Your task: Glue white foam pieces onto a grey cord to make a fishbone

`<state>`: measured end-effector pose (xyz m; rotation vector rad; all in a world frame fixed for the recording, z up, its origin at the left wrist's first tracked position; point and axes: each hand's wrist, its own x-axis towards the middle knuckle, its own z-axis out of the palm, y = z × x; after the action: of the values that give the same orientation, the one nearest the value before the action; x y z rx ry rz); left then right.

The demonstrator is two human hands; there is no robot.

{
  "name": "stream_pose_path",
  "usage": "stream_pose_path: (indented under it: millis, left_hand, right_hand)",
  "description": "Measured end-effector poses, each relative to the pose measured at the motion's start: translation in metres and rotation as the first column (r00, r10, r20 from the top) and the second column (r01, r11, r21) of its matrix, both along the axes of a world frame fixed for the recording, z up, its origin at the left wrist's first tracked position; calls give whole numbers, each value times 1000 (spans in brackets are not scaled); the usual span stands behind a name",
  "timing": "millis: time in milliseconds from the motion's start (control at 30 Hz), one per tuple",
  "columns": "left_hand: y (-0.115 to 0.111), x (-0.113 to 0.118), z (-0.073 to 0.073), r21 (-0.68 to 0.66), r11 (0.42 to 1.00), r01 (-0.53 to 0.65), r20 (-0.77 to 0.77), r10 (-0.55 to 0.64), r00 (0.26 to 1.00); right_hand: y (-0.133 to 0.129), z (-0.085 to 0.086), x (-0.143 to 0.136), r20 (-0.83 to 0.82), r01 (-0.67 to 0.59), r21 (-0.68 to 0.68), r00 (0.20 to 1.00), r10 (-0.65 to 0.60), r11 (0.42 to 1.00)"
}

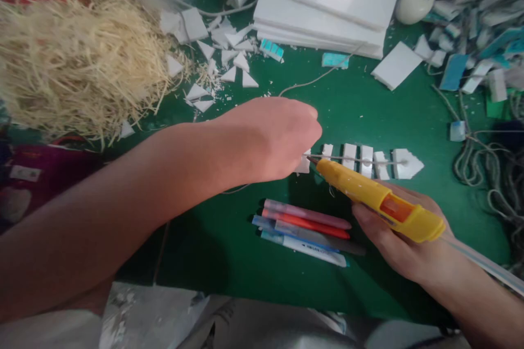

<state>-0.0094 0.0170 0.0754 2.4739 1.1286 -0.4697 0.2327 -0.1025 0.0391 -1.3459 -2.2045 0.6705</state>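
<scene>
My right hand (409, 229) is wrapped around a yellow hot glue gun (360, 182), a glue stick (483, 256) trailing from its back end. The gun's nozzle touches or nearly touches a string (335, 157) beside a white foam piece (303, 165). Along that string lies a row of small foam pieces (366, 161), ending at the right in a pointed one (407, 163). My left hand (282, 133) is closed over the row's left end, its fingertips turned away from view. What it grips, if anything, is hidden.
Several markers (307, 229) lie in front of the row. Foam sheets (323, 5) are stacked at the back, near foam scraps (229, 49) and a pile of straw-like shreds (82, 60). More offcuts (470, 27) and tangled cord (478, 169) fill the right side.
</scene>
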Motion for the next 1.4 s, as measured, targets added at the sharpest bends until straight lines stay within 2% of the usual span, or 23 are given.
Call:
stream_pose_path:
  millis: [133, 400, 633, 833, 1067, 1267, 1400]
  left_hand:
    - [2, -2, -2, -11, 1000, -24, -33, 23, 999]
    - [1, -1, -9, 45, 998, 34, -13, -33, 999]
    - [1, 0, -9, -5, 1000, 19, -53, -19, 998]
    - [2, -1, -15, 29, 999, 43, -15, -42, 999]
    - [-1, -1, -10, 18, 999, 30, -54, -29, 998]
    - [1, 0, -12, 49, 994, 98, -65, -95, 993]
    - [2, -1, -18, 64, 993, 104, -44, -101, 994]
  right_hand:
    - [-2, -2, 2, -9, 18, -25, 1000, -19, 1000]
    - [-1, -2, 2, -17, 3, -24, 1000, -4, 1000]
    - [-2, -2, 1, -47, 25, -43, 999, -27, 999]
    - [-3, 1, 2, -40, 13, -42, 999, -15, 999]
    - [-1, 2, -1, -46, -7, -32, 999, 5, 999]
    - [-3, -2, 3, -76, 4, -96, 997, -11, 995]
    - [1, 3, 1, -75, 11, -87, 997, -18, 996]
